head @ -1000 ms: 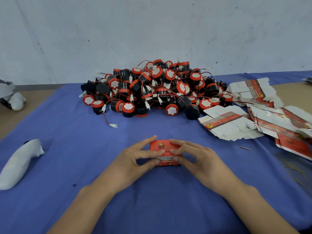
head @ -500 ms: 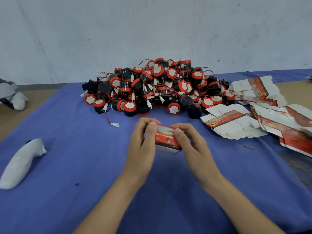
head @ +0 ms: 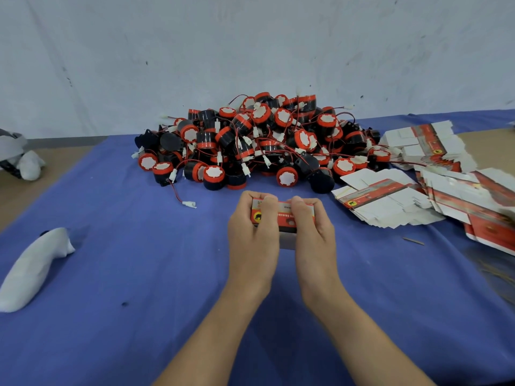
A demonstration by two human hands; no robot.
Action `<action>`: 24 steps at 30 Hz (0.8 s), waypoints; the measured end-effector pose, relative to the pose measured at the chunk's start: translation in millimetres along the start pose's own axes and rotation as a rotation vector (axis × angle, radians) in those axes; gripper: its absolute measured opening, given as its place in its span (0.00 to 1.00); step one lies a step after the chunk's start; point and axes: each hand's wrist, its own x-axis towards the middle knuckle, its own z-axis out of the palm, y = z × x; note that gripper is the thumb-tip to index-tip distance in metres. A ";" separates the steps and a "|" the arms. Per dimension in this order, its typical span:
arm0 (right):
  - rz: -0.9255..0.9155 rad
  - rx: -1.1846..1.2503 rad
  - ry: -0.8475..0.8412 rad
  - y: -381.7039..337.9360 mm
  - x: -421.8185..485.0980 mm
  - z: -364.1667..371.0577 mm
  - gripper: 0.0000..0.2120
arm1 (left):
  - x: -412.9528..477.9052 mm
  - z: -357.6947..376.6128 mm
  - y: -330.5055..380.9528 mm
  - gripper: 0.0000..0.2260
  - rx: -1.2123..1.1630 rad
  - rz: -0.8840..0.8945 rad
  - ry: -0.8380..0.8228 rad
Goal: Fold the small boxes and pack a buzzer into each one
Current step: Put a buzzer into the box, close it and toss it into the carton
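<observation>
A small red and white box (head: 284,215) is held up above the blue cloth, in front of the buzzer pile. My left hand (head: 252,232) grips its left end with fingers curled over the top. My right hand (head: 313,232) grips its right end the same way. Both thumbs lie on the near face. Behind it lies a big heap of black and red buzzers (head: 259,140) with red wires and white plugs. Stacks of flat unfolded boxes (head: 390,201) lie to the right.
The blue cloth (head: 139,274) covers the table. A white cloth-like lump (head: 33,266) lies at the left. A loose white plug on a red wire (head: 189,203) lies left of the hands. More flat boxes (head: 487,218) spread to the right edge. A wall stands behind.
The box was pressed flat on the cloth a second ago. Both hands have lifted it and turned it up, with fingers now curled over its top edge.
</observation>
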 end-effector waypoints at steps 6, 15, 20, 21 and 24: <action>0.019 0.015 0.029 -0.4 -5.1 1.1 0.14 | -3.5 4.1 -0.6 0.13 -0.021 -0.003 0.070; 0.017 0.034 0.056 -3.3 -1.8 -1.6 0.13 | -2.8 12.3 1.1 0.15 -0.060 -0.041 0.092; -0.042 0.009 0.053 -12.5 5.4 -8.3 0.12 | -3.4 16.6 7.2 0.06 -0.034 -0.005 -0.034; -0.052 -0.002 0.036 -14.4 6.0 -9.0 0.11 | -3.5 16.8 7.3 0.05 -0.030 -0.004 -0.043; -0.062 -0.046 -0.011 -15.3 5.0 -9.7 0.04 | -3.0 15.2 6.6 0.03 -0.029 -0.028 -0.034</action>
